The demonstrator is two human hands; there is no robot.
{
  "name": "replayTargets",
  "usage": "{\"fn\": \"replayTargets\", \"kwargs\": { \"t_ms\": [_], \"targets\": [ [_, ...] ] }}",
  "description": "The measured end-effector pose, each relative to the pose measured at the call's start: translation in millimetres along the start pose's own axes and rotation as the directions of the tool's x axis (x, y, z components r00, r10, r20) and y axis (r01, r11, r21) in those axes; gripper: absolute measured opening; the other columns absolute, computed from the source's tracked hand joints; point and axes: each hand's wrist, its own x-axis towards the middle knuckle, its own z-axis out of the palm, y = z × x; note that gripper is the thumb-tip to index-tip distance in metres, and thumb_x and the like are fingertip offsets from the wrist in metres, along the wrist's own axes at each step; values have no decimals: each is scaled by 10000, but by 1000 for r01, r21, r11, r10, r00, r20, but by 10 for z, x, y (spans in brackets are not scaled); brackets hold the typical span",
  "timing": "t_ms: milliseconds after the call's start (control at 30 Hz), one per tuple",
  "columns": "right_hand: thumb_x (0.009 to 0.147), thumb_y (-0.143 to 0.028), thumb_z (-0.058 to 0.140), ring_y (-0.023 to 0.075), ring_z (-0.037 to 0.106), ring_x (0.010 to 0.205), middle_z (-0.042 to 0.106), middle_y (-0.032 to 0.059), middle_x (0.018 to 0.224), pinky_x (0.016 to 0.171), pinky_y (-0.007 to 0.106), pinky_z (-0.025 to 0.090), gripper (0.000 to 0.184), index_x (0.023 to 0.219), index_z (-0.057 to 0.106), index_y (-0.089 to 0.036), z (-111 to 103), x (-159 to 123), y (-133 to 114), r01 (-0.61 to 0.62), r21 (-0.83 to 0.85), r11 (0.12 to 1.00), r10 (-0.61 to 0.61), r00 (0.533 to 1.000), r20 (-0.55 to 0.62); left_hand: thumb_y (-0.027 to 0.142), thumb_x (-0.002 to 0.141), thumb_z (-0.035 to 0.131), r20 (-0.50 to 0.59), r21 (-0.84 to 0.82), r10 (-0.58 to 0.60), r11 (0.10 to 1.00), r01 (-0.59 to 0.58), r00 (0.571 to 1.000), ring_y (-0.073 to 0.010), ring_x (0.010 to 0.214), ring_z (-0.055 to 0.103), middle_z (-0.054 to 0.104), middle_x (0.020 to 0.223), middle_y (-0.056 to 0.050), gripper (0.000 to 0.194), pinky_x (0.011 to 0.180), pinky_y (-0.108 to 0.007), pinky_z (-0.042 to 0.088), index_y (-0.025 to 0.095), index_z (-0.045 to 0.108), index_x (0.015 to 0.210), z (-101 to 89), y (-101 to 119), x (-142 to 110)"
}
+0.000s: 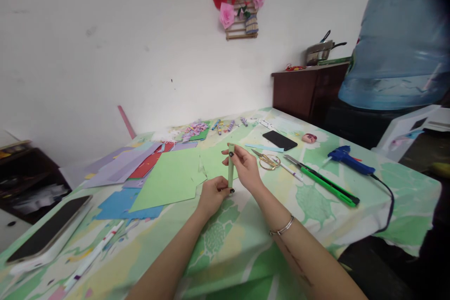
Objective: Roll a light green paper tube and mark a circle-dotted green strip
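Observation:
A narrow light-green paper strip (231, 168) stands upright between my hands, over the near middle of the table. My left hand (213, 194) pinches its lower end. Higher up, my right hand (245, 161) grips the same strip near the top between thumb and fingers. Behind and left of my hands lies a large light-green paper sheet (172, 178) with a cut edge and a small slit. Gold-handled scissors (269, 161) rest just right of my right hand, and a green utility knife (325, 185) lies beyond them with its blade showing.
A blue glue gun (351, 160) with a cord sits at the right. A black phone (280, 140) lies farther back. Purple paper (123, 164), blue paper (117, 205) and a tablet-like device (51, 227) are at the left. A big water bottle (397, 47) stands beyond the table.

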Motion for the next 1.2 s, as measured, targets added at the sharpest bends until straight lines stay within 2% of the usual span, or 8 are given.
{"fn": "replayTargets", "kwargs": {
  "t_ms": [133, 267, 433, 633, 767, 1000, 1100, 1200],
  "targets": [
    [817, -351, 537, 124, 599, 611, 661, 54, 851, 627, 282, 505, 338, 1100, 595, -175, -5, -3, -10, -5, -84, 996, 5, 1000, -2, 204, 604, 636, 9, -7, 0, 1000, 0, 1000, -92, 498, 393, 447, 497, 65, 182, 499, -212, 298, 177, 459, 569, 10, 2, -6],
    [816, -358, 535, 108, 561, 558, 644, 33, 761, 598, 270, 483, 337, 1076, 615, -159, -20, 20, -1, -19, -75, 997, 19, 1000, 1, 210, 584, 662, 41, -61, -25, 998, 28, 999, -88, 479, 394, 440, 485, 68, 200, 480, -209, 290, 175, 467, 558, 23, 4, -8],
    [805, -373, 553, 89, 523, 519, 614, 6, 677, 588, 260, 466, 337, 1047, 620, -147, -44, 63, 1, -62, 34, 998, 61, 998, 30, 213, 567, 695, 152, -228, -64, 969, 98, 986, -114, 504, 500, 522, 508, 46, 201, 517, -228, 357, 169, 500, 581, 35, 16, -4],
    [727, -395, 647, 127, 619, 612, 664, 44, 782, 645, 302, 524, 377, 1015, 615, -154, -67, 76, -30, -178, 278, 944, 178, 984, 26, 239, 589, 721, 242, -371, -66, 916, 156, 968, -171, 620, 622, 650, 595, -22, 210, 609, -260, 430, 157, 537, 645, 19, 92, -22],
    [693, -387, 681, 153, 656, 648, 687, 67, 821, 692, 334, 542, 391, 997, 617, -150, -84, 80, -64, -217, 312, 925, 220, 975, 25, 252, 588, 736, 261, -408, -62, 898, 168, 963, -157, 600, 617, 686, 642, -64, 219, 615, -261, 441, 140, 564, 664, 8, 121, -27],
    [645, -376, 709, 191, 679, 718, 697, 80, 854, 767, 382, 530, 430, 997, 609, -150, -80, 84, -5, -260, 196, 946, 251, 965, 72, 287, 545, 758, 105, -360, -129, 919, 159, 986, -177, 584, 625, 676, 625, -54, 256, 559, -264, 441, 139, 584, 662, 4, 50, 5],
    [674, -350, 675, 204, 678, 730, 694, 68, 796, 744, 380, 533, 322, 922, 633, -150, -74, 75, 91, -223, 25, 975, 220, 972, 80, 287, 549, 740, 28, -328, -110, 938, 113, 994, -171, 579, 615, 660, 600, -33, 232, 554, -259, 435, 146, 581, 643, -7, 24, 25],
    [728, -340, 619, 216, 672, 742, 686, 64, 727, 707, 365, 539, 192, 770, 650, -155, -76, 55, 169, -195, -161, 968, 211, 974, 88, 267, 573, 715, -99, -221, -64, 974, 41, 993, -133, 542, 564, 617, 563, 3, 185, 528, -232, 402, 151, 578, 620, -23, 15, 31]
  ]
}}
